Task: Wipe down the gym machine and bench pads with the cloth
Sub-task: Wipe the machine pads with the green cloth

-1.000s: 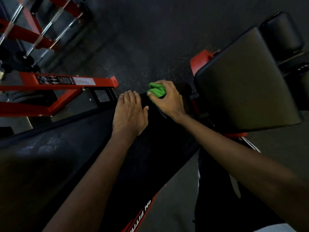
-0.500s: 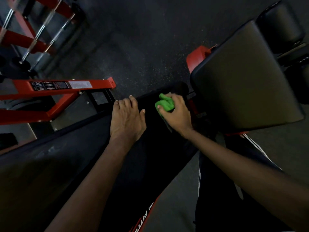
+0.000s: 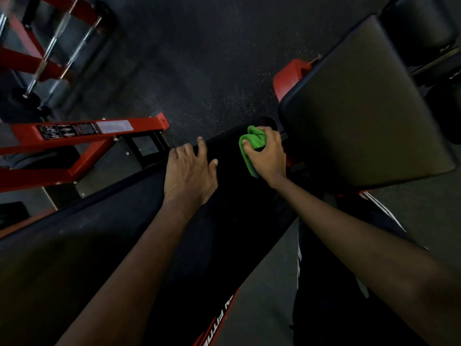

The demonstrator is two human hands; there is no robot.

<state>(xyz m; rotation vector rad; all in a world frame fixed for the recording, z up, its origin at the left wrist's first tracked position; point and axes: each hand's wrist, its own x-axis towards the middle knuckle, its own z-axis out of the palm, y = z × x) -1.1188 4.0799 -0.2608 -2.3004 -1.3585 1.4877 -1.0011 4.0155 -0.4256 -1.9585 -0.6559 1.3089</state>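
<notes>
A: While the left hand [image 3: 188, 173] lies flat on the long black bench pad [image 3: 112, 233], fingers spread loose, tips at its far edge, what's the other one doing?
B: Quick one: the right hand [image 3: 268, 156] is curled round the green cloth [image 3: 252, 141], thumb and fingers bunching it, pressing it on that same pad's far end.
A: Cloth versus the second pad?
B: Just beside the lower corner of the big angled pad [image 3: 361, 101]; can't tell if they touch. One fold trails out under the palm toward the wrist.
A: Hands touching?
B: No, apart, bare pad between them.
A: Surroundings?
B: To the left of the bench there's a red frame [image 3: 82, 133] with a label strip, near the left fingertips but off the pad. Chrome bars [image 3: 50, 46] top left, blurred. Speckled dark floor [image 3: 212, 58] beyond. Black roller pad [image 3: 419, 28] top right, behind the angled pad. Striped dark trousers [image 3: 384, 211] under the right forearm.
A: Text?
B: White lettering [image 3: 219, 325] on the bench's near side, cut off.
</notes>
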